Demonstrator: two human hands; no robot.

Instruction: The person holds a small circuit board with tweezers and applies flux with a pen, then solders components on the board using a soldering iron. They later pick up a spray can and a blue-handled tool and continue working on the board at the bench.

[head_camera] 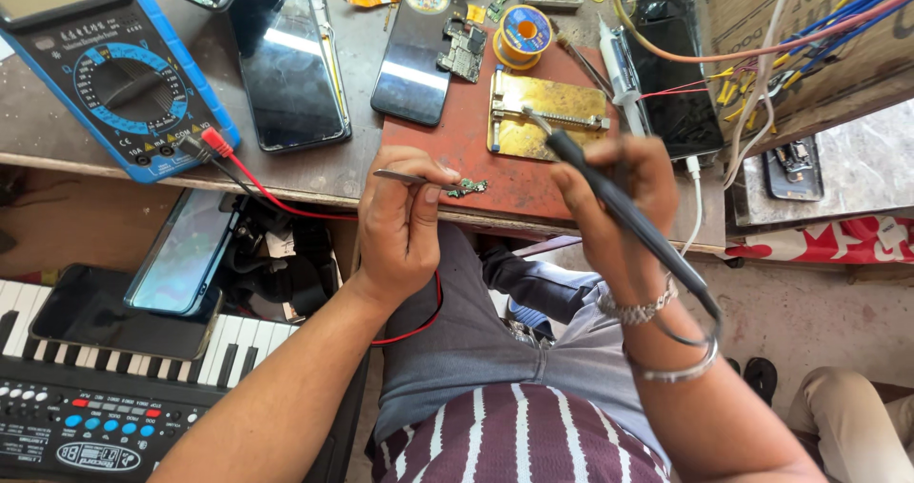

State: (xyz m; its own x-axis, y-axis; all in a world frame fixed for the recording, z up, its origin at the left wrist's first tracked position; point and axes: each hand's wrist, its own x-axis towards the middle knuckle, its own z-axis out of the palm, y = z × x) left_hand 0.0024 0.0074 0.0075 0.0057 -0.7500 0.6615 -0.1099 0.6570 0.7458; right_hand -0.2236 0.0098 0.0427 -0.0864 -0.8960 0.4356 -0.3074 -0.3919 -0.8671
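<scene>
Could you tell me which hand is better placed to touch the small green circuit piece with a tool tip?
The left hand: its tweezers already reach the small green circuit piece. The right hand holds the soldering iron, tip raised over the brass holder.

The left hand [405, 218] pinches tweezers [405, 177] on a small green part [466, 188]; the right hand [614, 193] grips a soldering iron [609, 197].

Bright daylight, perhaps slight edge distortion.
</scene>
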